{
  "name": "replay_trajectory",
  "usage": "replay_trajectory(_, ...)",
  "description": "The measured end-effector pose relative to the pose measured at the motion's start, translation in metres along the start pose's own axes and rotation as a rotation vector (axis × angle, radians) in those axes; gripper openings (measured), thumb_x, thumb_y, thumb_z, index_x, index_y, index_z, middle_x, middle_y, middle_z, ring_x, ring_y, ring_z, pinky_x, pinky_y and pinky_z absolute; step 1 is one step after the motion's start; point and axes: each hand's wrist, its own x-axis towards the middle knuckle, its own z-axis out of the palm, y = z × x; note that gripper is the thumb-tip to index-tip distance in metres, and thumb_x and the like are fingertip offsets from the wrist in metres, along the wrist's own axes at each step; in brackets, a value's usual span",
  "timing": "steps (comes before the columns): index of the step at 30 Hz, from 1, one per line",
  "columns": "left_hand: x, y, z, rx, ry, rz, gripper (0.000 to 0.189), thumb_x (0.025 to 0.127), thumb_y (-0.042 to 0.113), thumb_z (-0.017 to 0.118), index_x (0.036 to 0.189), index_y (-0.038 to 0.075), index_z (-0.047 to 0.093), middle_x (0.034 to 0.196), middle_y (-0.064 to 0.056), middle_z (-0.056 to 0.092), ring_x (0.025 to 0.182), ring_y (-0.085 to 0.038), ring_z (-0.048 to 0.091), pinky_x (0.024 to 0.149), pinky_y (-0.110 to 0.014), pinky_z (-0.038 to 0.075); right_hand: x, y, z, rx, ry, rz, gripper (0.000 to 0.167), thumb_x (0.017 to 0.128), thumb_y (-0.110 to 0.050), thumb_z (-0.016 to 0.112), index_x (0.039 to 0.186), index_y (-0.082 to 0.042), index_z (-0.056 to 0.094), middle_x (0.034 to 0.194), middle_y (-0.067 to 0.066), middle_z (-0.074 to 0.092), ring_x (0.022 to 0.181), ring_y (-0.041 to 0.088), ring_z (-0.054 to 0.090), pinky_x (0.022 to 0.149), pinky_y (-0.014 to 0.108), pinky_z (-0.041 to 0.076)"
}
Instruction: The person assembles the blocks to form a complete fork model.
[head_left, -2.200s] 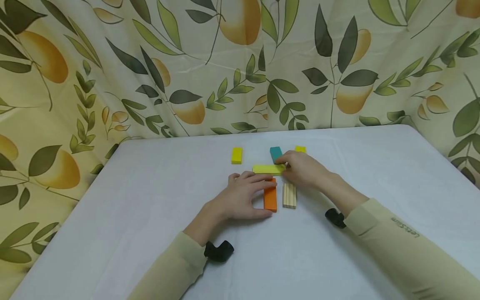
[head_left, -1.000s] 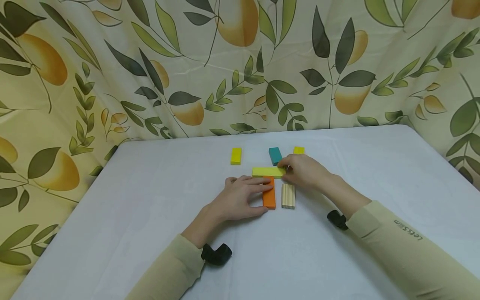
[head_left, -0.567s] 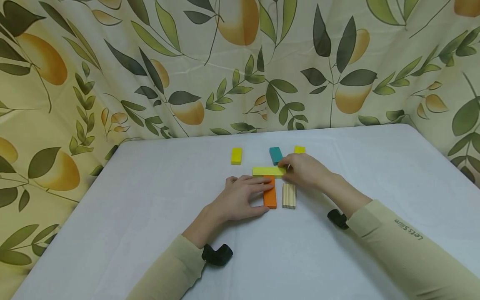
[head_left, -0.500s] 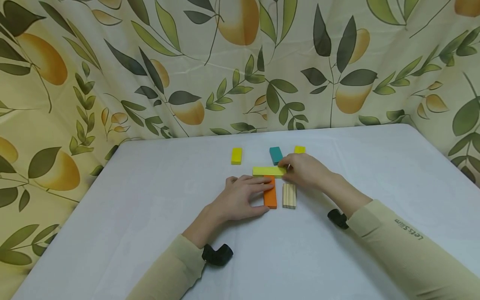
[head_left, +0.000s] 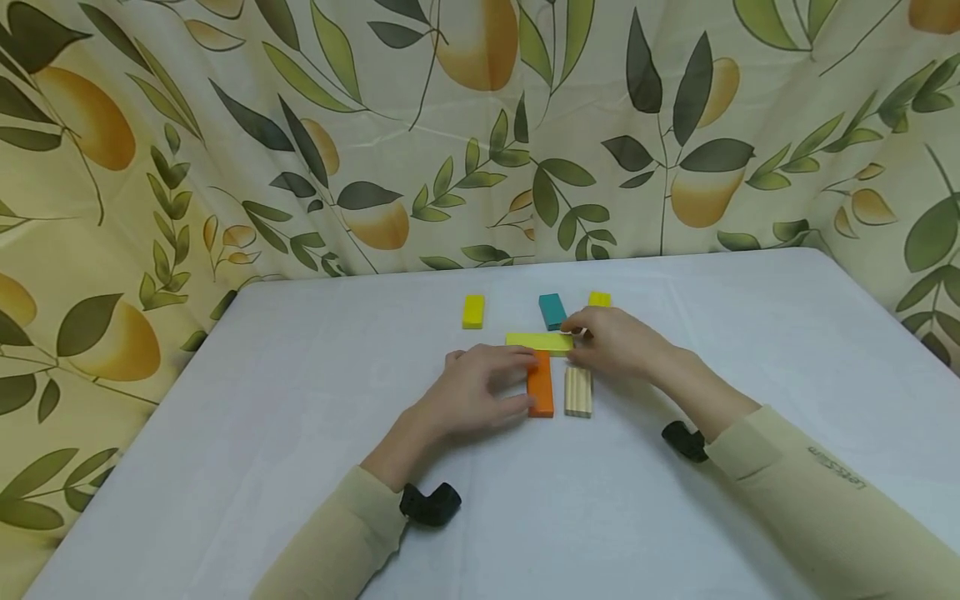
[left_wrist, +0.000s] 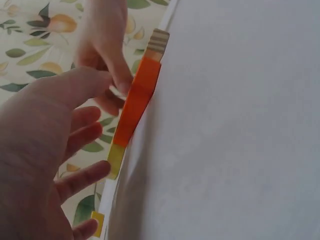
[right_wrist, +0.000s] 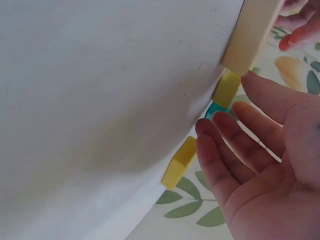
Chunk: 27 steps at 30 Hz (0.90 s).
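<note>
An orange block (head_left: 540, 387) lies lengthwise on the table, its far end meeting a yellow-green block (head_left: 538, 342) set crosswise. Just left of the orange block is my left hand (head_left: 476, 387), fingers spread and loosely bent; the left wrist view shows nothing held in it. My right hand (head_left: 622, 342) is at the right end of the yellow-green block. In the right wrist view its thumb and fingers stand apart with nothing gripped. A striped bare-wood block (head_left: 577, 392) lies beside the orange one, with a narrow gap between them.
Behind the yellow-green block lies a teal block (head_left: 552, 311), slightly turned. One yellow block (head_left: 473, 312) is at the back left; another yellow block (head_left: 599, 298) is partly hidden behind the right hand. A white cloth covers the table (head_left: 337, 333), and a fruit-patterned curtain (head_left: 450, 150) hangs behind.
The orange block was pushed up against the yellow-green block and has stayed there. My left hand has since drawn slightly left off it; my right hand has eased slightly right, its fingers loosening.
</note>
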Motion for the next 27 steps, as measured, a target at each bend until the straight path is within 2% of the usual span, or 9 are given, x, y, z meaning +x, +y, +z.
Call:
replay_trajectory(5,0.006,-0.004,-0.003,-0.055,0.077,0.015,0.039,0.094,0.033,0.071,0.131,0.022,0.069,0.132,0.009,0.064,0.126,-0.014,0.052,0.106,-0.045,0.038,-0.016,0.002,-0.005,0.049,-0.030,0.039,0.039,0.093,-0.014,0.070,0.129,0.002,0.065,0.122,0.015,0.067,0.107,0.033,0.060,0.094,0.052,0.049)
replay_trajectory(12,0.014,-0.009,0.000,-0.075,0.116,0.030,0.039,0.093,0.032,0.073,0.131,0.021,0.069,0.138,0.010,0.060,0.129,-0.015,0.046,0.108,-0.054,0.032,-0.035,-0.003,-0.005,0.096,-0.032,0.005,0.041,0.094,-0.020,0.072,0.129,0.001,0.065,0.120,0.012,0.067,0.109,0.033,0.059,0.095,0.053,0.048)
replay_trajectory(21,0.031,-0.007,0.005,-0.041,0.040,0.047,0.043,0.093,0.036,0.073,0.134,0.024,0.067,0.141,0.012,0.057,0.140,-0.017,0.036,0.111,-0.053,0.027,-0.046,-0.006,0.001,0.097,-0.066,-0.033,0.053,0.089,-0.030,0.079,0.131,-0.002,0.063,0.128,0.011,0.064,0.116,0.034,0.057,0.099,0.055,0.045)
replay_trajectory(27,0.036,-0.009,0.008,0.014,-0.002,0.048,0.044,0.093,0.041,0.071,0.134,0.025,0.067,0.140,0.013,0.057,0.141,-0.016,0.036,0.111,-0.055,0.025,-0.049,-0.008,0.003,0.085,-0.072,-0.044,0.055,0.086,-0.032,0.082,0.131,-0.005,0.063,0.128,0.008,0.063,0.117,0.031,0.057,0.101,0.054,0.044)
